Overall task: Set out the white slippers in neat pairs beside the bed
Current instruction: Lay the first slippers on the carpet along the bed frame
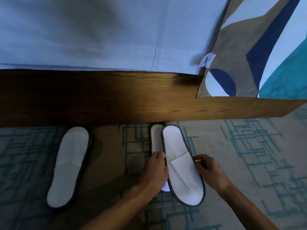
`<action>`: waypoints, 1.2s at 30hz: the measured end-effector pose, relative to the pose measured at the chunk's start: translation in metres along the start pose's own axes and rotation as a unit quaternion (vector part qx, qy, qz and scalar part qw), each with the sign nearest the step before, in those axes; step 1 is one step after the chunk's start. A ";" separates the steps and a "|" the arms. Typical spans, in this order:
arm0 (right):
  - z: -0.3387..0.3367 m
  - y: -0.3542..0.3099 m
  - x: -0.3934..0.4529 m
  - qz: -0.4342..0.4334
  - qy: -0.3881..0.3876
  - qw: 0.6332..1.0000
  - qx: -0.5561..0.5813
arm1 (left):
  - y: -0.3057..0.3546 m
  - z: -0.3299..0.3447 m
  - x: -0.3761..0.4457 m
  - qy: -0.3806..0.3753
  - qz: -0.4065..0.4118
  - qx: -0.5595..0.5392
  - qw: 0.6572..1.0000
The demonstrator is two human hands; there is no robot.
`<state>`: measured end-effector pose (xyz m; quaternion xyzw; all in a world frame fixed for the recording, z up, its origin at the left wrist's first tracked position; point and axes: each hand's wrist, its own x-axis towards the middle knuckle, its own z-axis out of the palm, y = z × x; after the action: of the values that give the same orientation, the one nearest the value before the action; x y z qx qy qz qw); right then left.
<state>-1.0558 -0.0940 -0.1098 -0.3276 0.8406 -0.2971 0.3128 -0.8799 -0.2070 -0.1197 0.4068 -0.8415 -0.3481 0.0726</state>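
White slippers lie on a patterned carpet (249,146) beside a bed with a wooden side rail (116,100) and a pale sheet (99,34). Between the two hands sits one slipper (181,165), top side up, with a dark edge all round; its heel end points away from the hands and reaches almost to the rail, and its toe band lies level with the fingers. The left hand (156,170) rests against this slipper's left edge, fingers curled down onto the carpet side; it covers the near part of a second slipper (156,138), which lies just beyond and under the hand, side by side with the first and partly tucked beneath it. Whether the left hand grips that second slipper or only presses on it cannot be told. The right hand (209,170) is at the first slipper's right edge, thumb and fingertips pinched on the rim beside the toe band.

Well to the left of the left hand, a third slipper (69,165) lies alone on the carpet in shadow, slanted, its far end close to the rail. Beyond the right hand and further right, a patterned cover (249,63) in brown, navy, white and teal hangs over the edge of the bed and onto the rail, with a small white label (207,59) on its edge.
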 end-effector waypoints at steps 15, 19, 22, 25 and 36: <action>-0.026 0.039 0.066 0.052 -0.002 0.999 -0.013 | 0.019 0.040 0.050 0.014 0.069 0.144 0.987; -0.025 0.039 0.076 0.033 -0.020 0.997 -0.074 | 0.021 0.044 0.055 0.002 0.067 0.168 0.983; -0.021 0.043 0.079 0.014 -0.017 0.993 -0.117 | 0.018 0.050 0.056 0.000 0.074 0.175 0.982; -0.018 0.046 0.077 -0.022 0.009 0.991 -0.133 | 0.015 0.053 0.059 0.002 0.074 0.159 0.984; -0.002 0.045 0.067 -0.034 0.057 0.990 -0.125 | 0.009 0.060 0.061 -0.002 0.047 0.120 0.992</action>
<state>-1.1131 -0.1153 -0.1623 -0.3749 0.8758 -0.2184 0.2113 -0.9501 -0.2159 -0.1687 0.3713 -0.8956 -0.2419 0.0376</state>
